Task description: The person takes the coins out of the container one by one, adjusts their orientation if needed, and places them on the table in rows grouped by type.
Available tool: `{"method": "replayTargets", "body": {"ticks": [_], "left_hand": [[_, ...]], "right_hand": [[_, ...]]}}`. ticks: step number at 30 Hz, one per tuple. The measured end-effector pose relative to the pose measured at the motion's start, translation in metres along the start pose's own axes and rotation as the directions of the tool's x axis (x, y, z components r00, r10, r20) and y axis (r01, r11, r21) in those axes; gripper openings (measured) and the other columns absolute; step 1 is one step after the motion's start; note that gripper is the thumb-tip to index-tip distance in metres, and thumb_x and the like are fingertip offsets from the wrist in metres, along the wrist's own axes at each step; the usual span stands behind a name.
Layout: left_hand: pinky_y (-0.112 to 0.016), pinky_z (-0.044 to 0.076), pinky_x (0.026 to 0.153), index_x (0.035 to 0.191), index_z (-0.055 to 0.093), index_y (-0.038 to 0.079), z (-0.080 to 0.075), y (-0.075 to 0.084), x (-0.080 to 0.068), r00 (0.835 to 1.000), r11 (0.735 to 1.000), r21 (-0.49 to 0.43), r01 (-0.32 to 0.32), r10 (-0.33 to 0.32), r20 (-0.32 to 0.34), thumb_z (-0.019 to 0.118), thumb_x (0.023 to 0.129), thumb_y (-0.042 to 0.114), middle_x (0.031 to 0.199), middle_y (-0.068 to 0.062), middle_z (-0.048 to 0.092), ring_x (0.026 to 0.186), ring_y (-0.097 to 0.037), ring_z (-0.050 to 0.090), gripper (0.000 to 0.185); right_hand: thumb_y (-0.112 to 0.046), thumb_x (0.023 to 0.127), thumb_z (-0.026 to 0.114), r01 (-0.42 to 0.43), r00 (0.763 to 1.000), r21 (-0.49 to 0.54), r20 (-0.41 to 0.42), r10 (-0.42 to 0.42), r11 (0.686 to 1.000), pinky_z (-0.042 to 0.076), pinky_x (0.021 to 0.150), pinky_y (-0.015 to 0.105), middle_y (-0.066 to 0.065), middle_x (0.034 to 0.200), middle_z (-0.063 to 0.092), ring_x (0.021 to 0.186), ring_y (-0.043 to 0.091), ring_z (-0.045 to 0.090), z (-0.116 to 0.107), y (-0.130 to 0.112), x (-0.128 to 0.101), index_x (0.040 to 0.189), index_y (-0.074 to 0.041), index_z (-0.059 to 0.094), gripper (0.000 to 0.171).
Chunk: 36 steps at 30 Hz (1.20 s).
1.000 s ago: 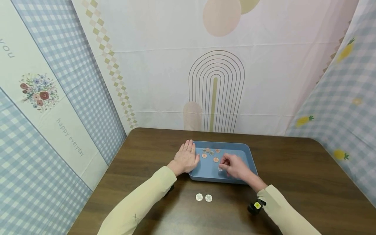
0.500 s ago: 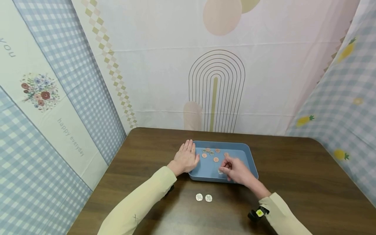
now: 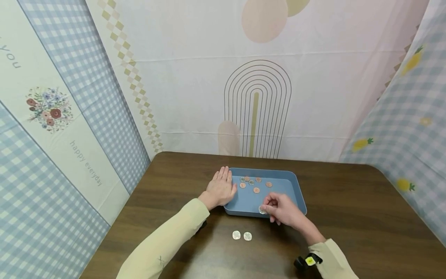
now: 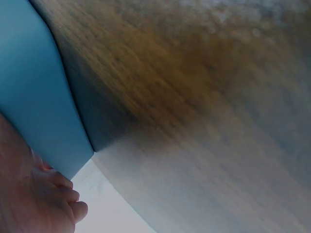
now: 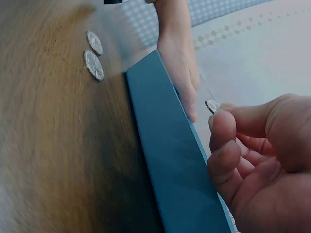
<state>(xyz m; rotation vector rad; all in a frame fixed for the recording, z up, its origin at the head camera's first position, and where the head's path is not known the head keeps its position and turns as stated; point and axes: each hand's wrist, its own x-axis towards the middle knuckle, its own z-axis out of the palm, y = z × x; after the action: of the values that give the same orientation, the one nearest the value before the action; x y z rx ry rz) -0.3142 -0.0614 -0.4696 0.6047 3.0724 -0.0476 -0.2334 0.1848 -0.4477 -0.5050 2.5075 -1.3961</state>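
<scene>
1. Right hand [image 3: 282, 209] pinches a small round silver coin [image 3: 262, 210] between thumb and forefinger, over the near rim of the shallow rectangular blue plastic tray [image 3: 299, 192].
2. Left hand [image 3: 220, 188] lies flat with straight fingers, its palm down against the tray's left wall and on the dark brown wooden worktop [image 3: 348, 209].
3. From the head view, five copper-coloured coins [image 3: 256, 190] and two greyish ones lie scattered in the far half of the tray; neither wrist view shows them.
4. Two more silver coins [image 3: 242, 235] lie side by side, just touching, on the worktop in front of the tray, apart from it.
5. Only the right wrist view shows the grip closely: the held coin [image 5: 212, 106] stands edge-on above the fingertips, with the remaining fingers curled into the palm; it also catches the pair of coins [image 5: 94, 53] and the left hand [image 5: 182, 73] beyond the tray's outer wall [image 5: 170, 160].
6. At the left wrist, little appears beyond the tray's blue corner [image 4: 34, 107], blurred wood grain and a few fingertips [image 4: 58, 204].
</scene>
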Motion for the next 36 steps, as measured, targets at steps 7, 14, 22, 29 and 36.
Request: {"method": "replayTargets", "body": {"ticks": [7, 14, 22, 29, 36], "left_hand": [[-0.042, 0.017, 0.124, 0.154, 0.023, -0.001, 0.0, 0.0, -0.001, 1.0, 1.0, -0.003, 0.003, -0.003, -0.002, 0.021, 0.104, 0.041, 0.163, -0.019, 0.017, 0.153, -0.031, 0.014, 0.065], [-0.041, 0.016, 0.124, 0.155, 0.022, -0.001, 0.002, 0.0, 0.0, 1.0, 1.0, -0.004, 0.004, -0.004, 0.004, 0.02, 0.104, 0.041, 0.164, -0.019, 0.015, 0.153, -0.03, 0.013, 0.066], [-0.042, 0.017, 0.124, 0.155, 0.023, -0.001, 0.0, 0.001, 0.001, 1.0, 1.0, -0.008, 0.009, -0.009, 0.001, 0.021, 0.104, 0.041, 0.164, -0.019, 0.015, 0.153, -0.031, 0.014, 0.066], [-0.041, 0.015, 0.125, 0.155, 0.021, -0.001, 0.0, 0.002, 0.005, 1.0, 1.0, -0.006, 0.019, -0.019, 0.009, 0.02, 0.104, 0.041, 0.164, -0.019, 0.014, 0.154, -0.03, 0.012, 0.066], [-0.041, 0.016, 0.124, 0.155, 0.023, -0.001, -0.001, 0.003, 0.009, 1.0, 1.0, -0.005, 0.027, -0.027, 0.006, 0.022, 0.104, 0.041, 0.164, -0.019, 0.016, 0.153, -0.03, 0.013, 0.065]], "right_hand": [[-0.023, 0.092, 0.069, 0.015, 0.999, 0.08, 0.039, -0.018, 0.997, 0.049, 0.041, 0.035, 0.006, 0.062, 0.06, 0.045, 0.012, 0.053, 0.004, 0.003, -0.007, 0.089, -0.005, 0.06, 0.02], [-0.018, 0.092, 0.068, 0.073, 0.983, 0.094, 0.163, -0.088, 0.993, 0.05, 0.04, 0.034, 0.026, 0.071, 0.063, 0.049, 0.017, 0.06, 0.006, 0.002, -0.011, 0.089, -0.001, 0.06, 0.019], [-0.017, 0.093, 0.067, 0.077, 0.951, 0.049, 0.297, -0.088, 0.996, 0.053, 0.045, 0.046, 0.006, 0.062, 0.064, 0.047, 0.01, 0.06, 0.009, 0.0, -0.014, 0.086, -0.003, 0.06, 0.018], [-0.014, 0.093, 0.067, 0.057, 0.921, 0.004, 0.387, -0.054, 0.998, 0.054, 0.045, 0.047, 0.004, 0.058, 0.064, 0.044, 0.01, 0.059, 0.011, 0.007, -0.012, 0.082, -0.004, 0.06, 0.016], [-0.011, 0.092, 0.067, 0.029, 0.912, -0.031, 0.41, -0.014, 0.999, 0.054, 0.043, 0.042, 0.005, 0.056, 0.063, 0.042, 0.009, 0.057, 0.011, 0.01, -0.01, 0.079, -0.003, 0.059, 0.017]]}}
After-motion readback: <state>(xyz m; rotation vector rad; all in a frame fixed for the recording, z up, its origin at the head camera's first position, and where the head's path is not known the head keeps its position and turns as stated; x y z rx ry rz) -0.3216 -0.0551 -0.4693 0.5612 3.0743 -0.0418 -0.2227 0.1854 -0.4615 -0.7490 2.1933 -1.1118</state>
